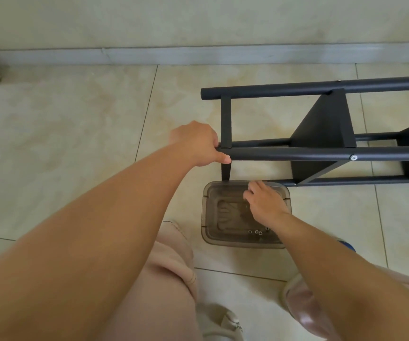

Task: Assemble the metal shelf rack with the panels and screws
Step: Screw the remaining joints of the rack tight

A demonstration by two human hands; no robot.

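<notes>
Steadying the rack [321, 134], which lies on its side on the floor [75, 143]: left hand [198, 143] is clamped round a post end. Right hand [265, 203] reaches into the tray [207, 217] with fingers loosely curled; whether it holds anything, cannot tell. Screws [257, 232] lie in the tray's near corner. Judged: steel tube, rigid, smooth paint, moderately light; grip posts near joints.

A black metal shelf rack [321, 134] of round tubes and flat panels lies on its side on the floor, right of centre. A few small silver screws [257, 232] sit in a near transparent grey plastic tray [213, 238].
</notes>
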